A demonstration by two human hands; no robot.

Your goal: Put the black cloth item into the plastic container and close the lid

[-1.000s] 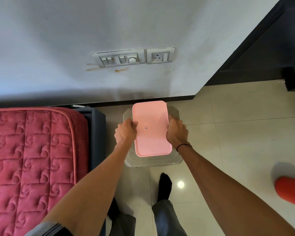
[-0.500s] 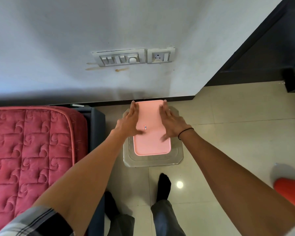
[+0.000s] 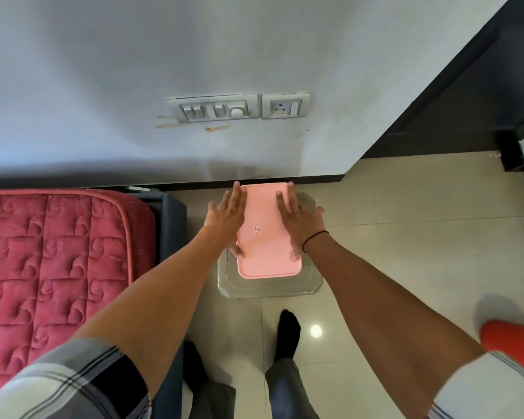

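Note:
A pink lid [image 3: 266,237] lies flat on top of the plastic container, whose body is hidden under it. The container rests on a clear plastic stool [image 3: 273,287] against the wall. My left hand [image 3: 227,220] lies flat on the lid's left side, fingers stretched to its far edge. My right hand [image 3: 297,220] lies flat on the lid's right side, a black band on its wrist. Both palms press down and grip nothing. The black cloth item is not visible.
A bed with a pink quilted mattress [image 3: 55,261] and dark frame stands close on the left. A white wall with a switch panel [image 3: 215,108] is right behind the stool. My feet in black socks [image 3: 289,334] stand in front. An orange object [image 3: 511,337] lies at the right.
My hands let go of the lid's long sides, opened flat and slid forward over its top toward the far edge. The lid stayed on the container.

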